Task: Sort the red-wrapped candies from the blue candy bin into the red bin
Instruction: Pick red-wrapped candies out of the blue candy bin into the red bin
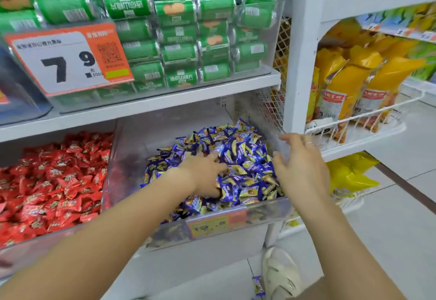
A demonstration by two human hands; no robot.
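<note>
A clear bin on the lower shelf holds a heap of blue-and-yellow wrapped candies. To its left, a second clear bin is full of red-wrapped candies. My left hand is dug into the blue heap, fingers spread among the wrappers; what it touches underneath is hidden. My right hand hovers at the blue bin's right wall with fingers relaxed, holding nothing. No red candy shows in the blue heap.
The shelf above carries green snack packs and an orange price sign. A white post and a wire basket of yellow bags stand right. One blue candy lies on the floor by my shoe.
</note>
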